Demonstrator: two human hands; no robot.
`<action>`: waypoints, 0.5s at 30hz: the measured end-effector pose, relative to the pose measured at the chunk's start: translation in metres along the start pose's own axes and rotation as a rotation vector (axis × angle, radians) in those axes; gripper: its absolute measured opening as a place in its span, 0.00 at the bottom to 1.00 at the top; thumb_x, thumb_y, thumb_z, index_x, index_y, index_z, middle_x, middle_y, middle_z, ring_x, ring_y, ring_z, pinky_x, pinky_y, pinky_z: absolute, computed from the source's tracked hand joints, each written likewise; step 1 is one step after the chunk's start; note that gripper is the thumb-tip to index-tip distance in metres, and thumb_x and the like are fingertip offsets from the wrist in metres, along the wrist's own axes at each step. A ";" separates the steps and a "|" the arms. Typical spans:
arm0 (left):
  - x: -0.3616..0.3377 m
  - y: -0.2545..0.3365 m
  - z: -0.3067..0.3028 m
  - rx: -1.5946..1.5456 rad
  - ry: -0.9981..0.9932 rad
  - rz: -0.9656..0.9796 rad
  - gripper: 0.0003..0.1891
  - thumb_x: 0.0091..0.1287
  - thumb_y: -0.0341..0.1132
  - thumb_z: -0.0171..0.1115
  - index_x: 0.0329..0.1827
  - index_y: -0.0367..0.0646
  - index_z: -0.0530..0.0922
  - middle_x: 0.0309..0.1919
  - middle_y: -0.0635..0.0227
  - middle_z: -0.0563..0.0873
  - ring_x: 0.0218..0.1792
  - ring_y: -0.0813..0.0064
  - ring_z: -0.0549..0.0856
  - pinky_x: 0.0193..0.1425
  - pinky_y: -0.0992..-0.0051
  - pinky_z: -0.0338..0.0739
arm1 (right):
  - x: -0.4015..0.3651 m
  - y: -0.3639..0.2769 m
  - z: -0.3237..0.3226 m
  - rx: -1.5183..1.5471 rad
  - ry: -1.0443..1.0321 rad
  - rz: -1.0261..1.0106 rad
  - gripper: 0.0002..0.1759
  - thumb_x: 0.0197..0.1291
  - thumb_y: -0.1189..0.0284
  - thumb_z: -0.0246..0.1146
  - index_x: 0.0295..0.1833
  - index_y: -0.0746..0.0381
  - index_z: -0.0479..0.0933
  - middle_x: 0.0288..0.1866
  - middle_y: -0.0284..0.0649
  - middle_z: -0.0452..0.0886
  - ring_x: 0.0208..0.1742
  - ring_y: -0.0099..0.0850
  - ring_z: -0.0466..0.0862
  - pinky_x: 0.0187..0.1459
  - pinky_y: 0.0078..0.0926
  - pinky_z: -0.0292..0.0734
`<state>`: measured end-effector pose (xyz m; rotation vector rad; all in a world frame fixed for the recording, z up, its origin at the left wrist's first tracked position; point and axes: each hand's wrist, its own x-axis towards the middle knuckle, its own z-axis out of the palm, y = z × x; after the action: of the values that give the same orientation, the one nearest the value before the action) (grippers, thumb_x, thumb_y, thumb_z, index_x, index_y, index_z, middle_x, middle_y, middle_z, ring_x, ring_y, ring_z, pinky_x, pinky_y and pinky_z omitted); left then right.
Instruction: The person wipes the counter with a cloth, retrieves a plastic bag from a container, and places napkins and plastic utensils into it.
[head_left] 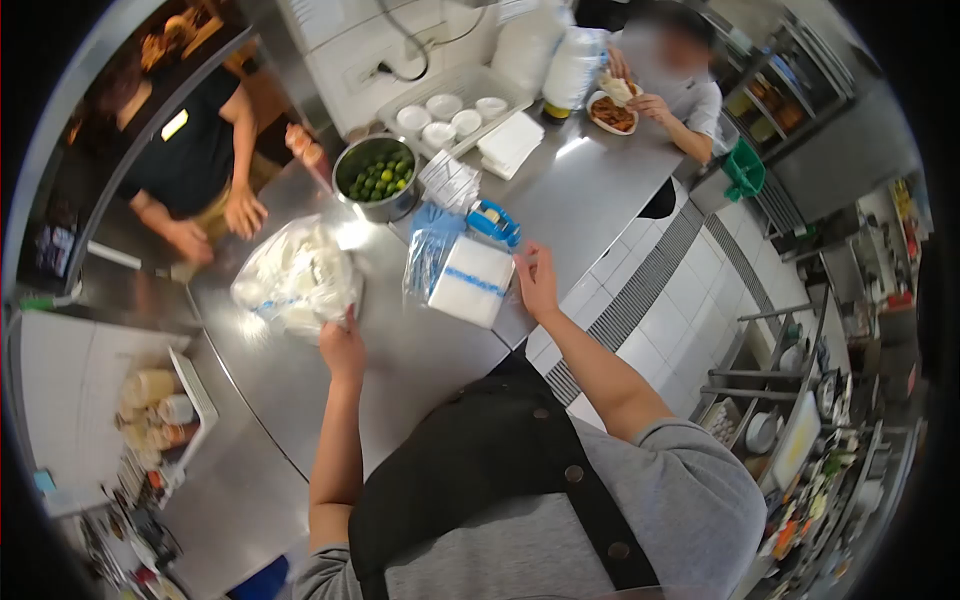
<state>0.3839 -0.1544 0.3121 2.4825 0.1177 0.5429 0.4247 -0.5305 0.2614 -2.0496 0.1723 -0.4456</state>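
My left hand [343, 350] is closed on the near side of a clear plastic bag [298, 270] that holds white items, which I cannot make out singly. The bag rests on the steel counter. My right hand [538, 282] is at the right edge of a white packet with a blue printed band [470, 281], its fingers apart and slightly bent, with nothing seen in them. Beside that packet lie blue-tinted plastic bags [430, 252]. A blue tape dispenser [494, 222] sits just beyond my right fingertips.
Behind the bag stands a metal pot of green limes [377, 178]. A tray [520, 97] with white cups, paper slips [450, 182] and white sheets [511, 144] lie farther back. One person [190, 150] stands across the counter; another [680, 100] handles a food bowl [612, 113].
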 end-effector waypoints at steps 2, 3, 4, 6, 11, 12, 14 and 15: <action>-0.017 0.018 -0.007 0.117 -0.270 -0.083 0.21 0.78 0.48 0.59 0.49 0.34 0.84 0.32 0.43 0.86 0.35 0.39 0.85 0.42 0.51 0.79 | -0.002 -0.045 0.003 -0.110 0.031 -0.269 0.22 0.69 0.68 0.67 0.65 0.61 0.74 0.52 0.47 0.77 0.53 0.37 0.79 0.52 0.34 0.77; -0.022 0.037 -0.011 0.126 -0.320 -0.131 0.22 0.77 0.48 0.60 0.53 0.33 0.82 0.33 0.43 0.86 0.36 0.39 0.85 0.42 0.51 0.79 | 0.000 -0.076 0.010 -0.051 -0.005 -0.383 0.22 0.68 0.68 0.67 0.65 0.60 0.75 0.54 0.49 0.75 0.57 0.39 0.77 0.56 0.35 0.75; -0.025 0.057 -0.012 0.140 -0.364 -0.176 0.24 0.76 0.49 0.61 0.58 0.33 0.79 0.34 0.42 0.86 0.36 0.39 0.86 0.42 0.50 0.80 | -0.001 -0.108 0.019 0.024 -0.035 -0.496 0.22 0.68 0.68 0.68 0.65 0.60 0.76 0.57 0.50 0.74 0.61 0.41 0.75 0.60 0.36 0.73; -0.034 0.084 -0.011 0.080 -0.291 -0.130 0.20 0.71 0.46 0.66 0.50 0.36 0.83 0.38 0.44 0.87 0.38 0.41 0.87 0.43 0.51 0.82 | -0.011 -0.180 0.032 0.119 -0.196 -0.674 0.22 0.67 0.69 0.68 0.65 0.61 0.76 0.57 0.51 0.76 0.58 0.44 0.77 0.59 0.37 0.75; -0.066 0.086 0.023 -0.045 -0.064 0.217 0.28 0.68 0.46 0.69 0.64 0.35 0.77 0.50 0.44 0.84 0.49 0.45 0.85 0.48 0.54 0.82 | -0.040 -0.238 0.089 0.130 -0.988 -0.857 0.16 0.67 0.68 0.65 0.58 0.59 0.79 0.59 0.45 0.80 0.56 0.45 0.83 0.56 0.41 0.79; -0.070 0.086 0.021 -0.052 -0.057 0.234 0.28 0.69 0.46 0.69 0.64 0.36 0.77 0.50 0.44 0.84 0.50 0.46 0.85 0.48 0.54 0.82 | -0.039 -0.219 0.110 -0.111 -1.152 -0.833 0.15 0.67 0.69 0.64 0.57 0.58 0.80 0.59 0.44 0.81 0.55 0.44 0.84 0.56 0.41 0.80; -0.070 0.099 -0.005 -0.015 -0.381 0.103 0.27 0.70 0.45 0.68 0.65 0.36 0.76 0.49 0.46 0.83 0.48 0.46 0.85 0.48 0.55 0.82 | -0.021 -0.197 0.137 -0.713 -1.376 -0.869 0.12 0.67 0.69 0.60 0.53 0.58 0.82 0.57 0.42 0.83 0.56 0.41 0.85 0.66 0.54 0.73; -0.068 0.100 -0.016 -0.023 -0.345 0.054 0.26 0.70 0.44 0.67 0.65 0.37 0.76 0.48 0.46 0.84 0.46 0.46 0.86 0.47 0.55 0.82 | -0.012 -0.189 0.133 -0.700 -1.208 -0.848 0.13 0.66 0.70 0.60 0.54 0.59 0.81 0.56 0.42 0.83 0.57 0.40 0.85 0.69 0.61 0.67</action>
<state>0.3112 -0.2423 0.3564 2.5211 -0.0916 0.1306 0.4523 -0.3244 0.3632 -2.6289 -1.4703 0.5038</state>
